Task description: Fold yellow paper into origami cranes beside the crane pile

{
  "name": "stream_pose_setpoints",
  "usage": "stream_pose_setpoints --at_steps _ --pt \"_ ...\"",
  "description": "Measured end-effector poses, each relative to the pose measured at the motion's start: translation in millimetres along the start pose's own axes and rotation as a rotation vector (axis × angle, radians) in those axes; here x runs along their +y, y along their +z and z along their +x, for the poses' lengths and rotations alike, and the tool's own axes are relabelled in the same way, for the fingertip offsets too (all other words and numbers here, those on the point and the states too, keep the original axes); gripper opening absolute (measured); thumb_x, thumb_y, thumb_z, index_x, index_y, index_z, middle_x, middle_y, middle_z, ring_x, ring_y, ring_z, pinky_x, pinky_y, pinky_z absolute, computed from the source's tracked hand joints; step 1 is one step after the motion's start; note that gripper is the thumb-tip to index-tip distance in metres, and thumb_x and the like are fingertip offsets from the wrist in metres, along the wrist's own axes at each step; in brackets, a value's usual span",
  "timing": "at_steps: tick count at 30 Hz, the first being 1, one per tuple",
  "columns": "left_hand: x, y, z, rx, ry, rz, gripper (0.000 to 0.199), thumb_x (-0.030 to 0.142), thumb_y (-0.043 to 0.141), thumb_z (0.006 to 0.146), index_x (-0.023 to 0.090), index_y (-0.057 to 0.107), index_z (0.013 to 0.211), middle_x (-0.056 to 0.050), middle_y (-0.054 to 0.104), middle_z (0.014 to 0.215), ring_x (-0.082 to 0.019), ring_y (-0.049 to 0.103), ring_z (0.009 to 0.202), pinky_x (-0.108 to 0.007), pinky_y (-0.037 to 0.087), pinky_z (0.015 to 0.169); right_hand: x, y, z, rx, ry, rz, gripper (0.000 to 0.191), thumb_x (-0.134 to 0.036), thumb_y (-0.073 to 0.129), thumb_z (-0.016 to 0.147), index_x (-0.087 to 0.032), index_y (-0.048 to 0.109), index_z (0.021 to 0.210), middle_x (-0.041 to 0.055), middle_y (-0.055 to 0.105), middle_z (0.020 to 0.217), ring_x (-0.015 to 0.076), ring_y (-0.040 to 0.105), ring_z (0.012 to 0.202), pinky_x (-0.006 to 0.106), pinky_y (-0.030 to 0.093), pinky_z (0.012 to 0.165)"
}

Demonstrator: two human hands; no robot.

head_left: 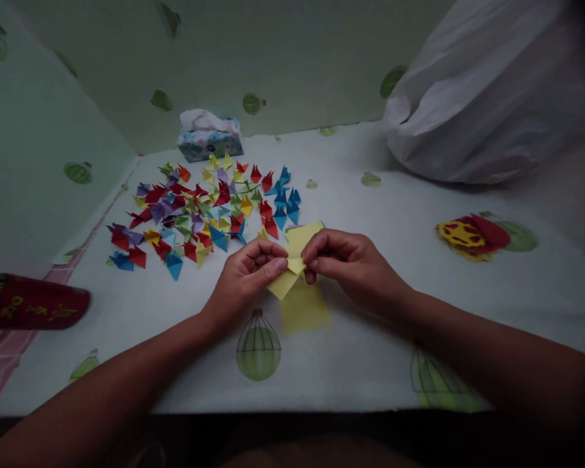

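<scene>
Between my two hands is a partly folded piece of yellow origami paper (pixel 285 283), raised above the table. My left hand (pixel 247 272) pinches its left edge with thumb and forefinger. On the other side, the fingertips of my right hand (pixel 344 263) close on the right edge, near a small folded flap. Below the hands a flat yellow paper sheet (pixel 306 311) lies on the tablecloth. Just behind my fingers rests a stack of yellow paper (pixel 306 235), partly hidden by them. Many folded paper cranes (pixel 190 208) in several colours spread out at the back left.
A tissue box (pixel 209 140) stands behind the cranes against the wall. At the far left lies a dark red cylindrical container (pixel 34 302). Red and yellow cut-out pieces (pixel 470 237) lie on the right, below a large white plastic bag (pixel 468 110). The tablecloth (pixel 355 377) has balloon prints.
</scene>
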State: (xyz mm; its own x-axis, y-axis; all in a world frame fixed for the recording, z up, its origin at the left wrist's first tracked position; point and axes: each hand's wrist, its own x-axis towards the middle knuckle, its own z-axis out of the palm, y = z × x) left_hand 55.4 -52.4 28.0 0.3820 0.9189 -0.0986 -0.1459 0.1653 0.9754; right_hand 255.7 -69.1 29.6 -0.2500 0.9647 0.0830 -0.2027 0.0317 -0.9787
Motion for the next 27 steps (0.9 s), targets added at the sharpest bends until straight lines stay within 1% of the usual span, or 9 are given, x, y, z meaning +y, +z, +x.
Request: stream_pose_setpoints --at_steps 3,11,14,20,27 --pt "-0.9 -0.7 0.4 0.011 -0.017 0.004 0.017 0.028 0.082 0.079 0.018 0.070 0.086 0.002 0.067 0.071 -0.007 0.058 0.061 -0.017 0.045 0.057 0.7 -0.6 0.6 0.000 0.002 -0.005 0.009 -0.009 0.066 0.078 -0.018 0.069 0.078 -0.0029 0.067 0.065 0.0098 0.063 0.062 0.025 0.050 0.066" --pt "3.2 2.0 -0.5 0.061 0.035 0.052 0.014 0.022 0.083 0.076 0.018 0.070 0.082 0.003 0.066 0.069 -0.007 0.057 0.061 -0.018 0.045 0.058 2.9 -0.6 1.8 -0.023 0.028 0.013 0.009 -0.009 0.066 0.077 -0.018 0.068 0.079 -0.0027 0.067 0.066 0.0105 0.063 0.064 0.026 0.050 0.068" --pt "3.4 2.3 -0.5 0.069 0.051 0.064 0.015 0.023 0.083 0.075 0.018 0.071 0.081 0.002 0.066 0.070 -0.008 0.058 0.062 -0.018 0.045 0.058 4.1 -0.5 1.9 -0.031 0.028 0.031 0.009 -0.009 0.066 0.078 -0.018 0.067 0.079 -0.0029 0.067 0.066 0.0107 0.063 0.064 0.026 0.049 0.068" --pt "1.0 0.6 0.0 0.062 0.042 0.060 0.014 0.031 0.080 0.080 0.019 0.072 0.084 0.001 0.067 0.072 -0.009 0.057 0.062 -0.020 0.044 0.057 3.5 -1.1 0.5 -0.020 0.034 0.037 0.009 -0.010 0.066 0.079 -0.018 0.067 0.080 -0.0029 0.067 0.066 0.0104 0.062 0.065 0.026 0.049 0.069" --pt "2.6 -0.3 1.2 0.078 0.065 0.102 0.014 0.028 0.083 0.075 0.019 0.073 0.081 0.001 0.066 0.071 -0.009 0.056 0.063 -0.020 0.044 0.059 3.9 -0.9 1.6 -0.024 0.026 0.023 0.007 -0.011 0.067 0.079 -0.018 0.067 0.079 -0.0030 0.068 0.066 0.0109 0.063 0.064 0.026 0.049 0.069"
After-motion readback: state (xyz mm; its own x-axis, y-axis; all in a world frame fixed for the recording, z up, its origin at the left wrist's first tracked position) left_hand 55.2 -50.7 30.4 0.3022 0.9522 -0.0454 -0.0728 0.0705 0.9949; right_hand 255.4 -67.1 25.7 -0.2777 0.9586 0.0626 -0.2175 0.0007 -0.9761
